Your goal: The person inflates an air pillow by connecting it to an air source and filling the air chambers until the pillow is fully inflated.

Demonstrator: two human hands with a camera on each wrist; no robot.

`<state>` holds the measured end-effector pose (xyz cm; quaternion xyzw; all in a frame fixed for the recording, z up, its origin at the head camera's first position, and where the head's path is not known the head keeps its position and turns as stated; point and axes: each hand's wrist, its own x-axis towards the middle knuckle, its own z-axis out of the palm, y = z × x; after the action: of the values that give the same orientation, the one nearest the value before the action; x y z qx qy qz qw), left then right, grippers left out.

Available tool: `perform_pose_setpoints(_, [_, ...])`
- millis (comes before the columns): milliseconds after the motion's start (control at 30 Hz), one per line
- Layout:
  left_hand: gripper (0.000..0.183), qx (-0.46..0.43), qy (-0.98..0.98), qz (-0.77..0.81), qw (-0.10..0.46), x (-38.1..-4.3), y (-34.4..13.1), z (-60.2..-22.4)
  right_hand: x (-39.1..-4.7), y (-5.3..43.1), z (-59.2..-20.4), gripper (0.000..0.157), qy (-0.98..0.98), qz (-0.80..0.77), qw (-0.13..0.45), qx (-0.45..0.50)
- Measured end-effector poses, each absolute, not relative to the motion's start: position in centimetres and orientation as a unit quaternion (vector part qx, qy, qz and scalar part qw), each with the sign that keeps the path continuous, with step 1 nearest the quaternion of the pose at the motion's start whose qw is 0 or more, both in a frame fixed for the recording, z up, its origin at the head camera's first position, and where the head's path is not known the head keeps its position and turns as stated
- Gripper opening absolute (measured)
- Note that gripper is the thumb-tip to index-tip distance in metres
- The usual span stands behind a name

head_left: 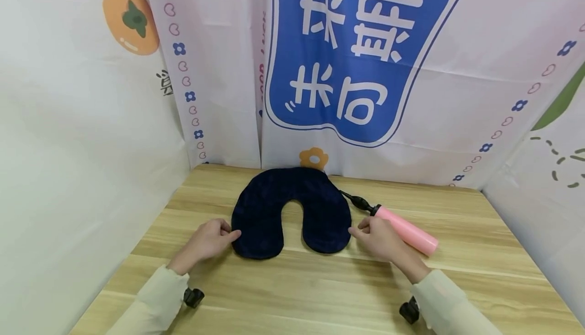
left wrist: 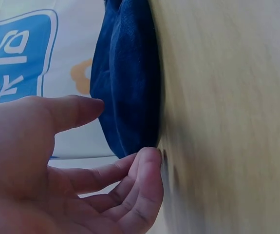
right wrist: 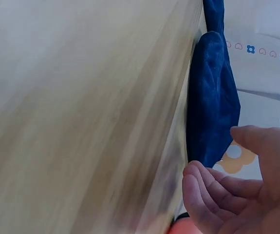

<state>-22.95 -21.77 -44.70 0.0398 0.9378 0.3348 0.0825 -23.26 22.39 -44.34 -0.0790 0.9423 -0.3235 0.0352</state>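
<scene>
A dark navy U-shaped neck pillow (head_left: pixel 265 208) lies on the wooden table, its opening toward me. At its left outer edge, my left hand (head_left: pixel 212 238) holds the rim, thumb on the upper side and bent fingers (left wrist: pixel 147 165) low by the tabletop. My right hand (head_left: pixel 377 236) holds the right edge in the same way, with its thumb at the pillow's side and curled fingers (right wrist: pixel 198 183) beneath. A pink hand pump (head_left: pixel 409 231) with a black nozzle lies to the right; its thin tip reaches the pillow's edge, and I cannot tell whether they are joined.
The light wooden table (head_left: pixel 292 294) meets a printed curtain (head_left: pixel 228 71) at the back. White cloth walls (head_left: pixel 68 172) stand at the left and right. Black wrist devices (head_left: pixel 193 297) hang below both sleeves, close to the tabletop. The pump's barrel lies just behind my right hand.
</scene>
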Motion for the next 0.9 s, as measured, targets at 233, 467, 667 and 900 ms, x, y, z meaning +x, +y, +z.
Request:
perform_pose_setpoints(233, [0.048, 0.026, 0.936, 0.338, 0.091, -23.4, -21.7, -45.0, -25.3, 21.7, -45.5, 0.037, 0.936, -0.345, 0.049, -0.060])
perform_pose_setpoints(467, [0.039, 0.030, 0.935, 0.340, 0.092, -23.9, -21.5, -44.8, -26.5, 21.3, -46.0, 0.061, 0.939, -0.338, 0.045, -0.048])
perform_pose_setpoints(667, [0.026, 0.033, 0.932, 0.352, 0.082, -24.4, -21.3, -45.3, -26.8, 20.9, -45.9, 0.061, 0.935, -0.347, 0.060, -0.042])
perform_pose_setpoints(900, [0.022, 0.034, 0.927, 0.365, 0.082, -24.2, -21.2, -45.3, -26.7, 20.6, -46.0, 0.056, 0.930, -0.360, 0.074, -0.034])
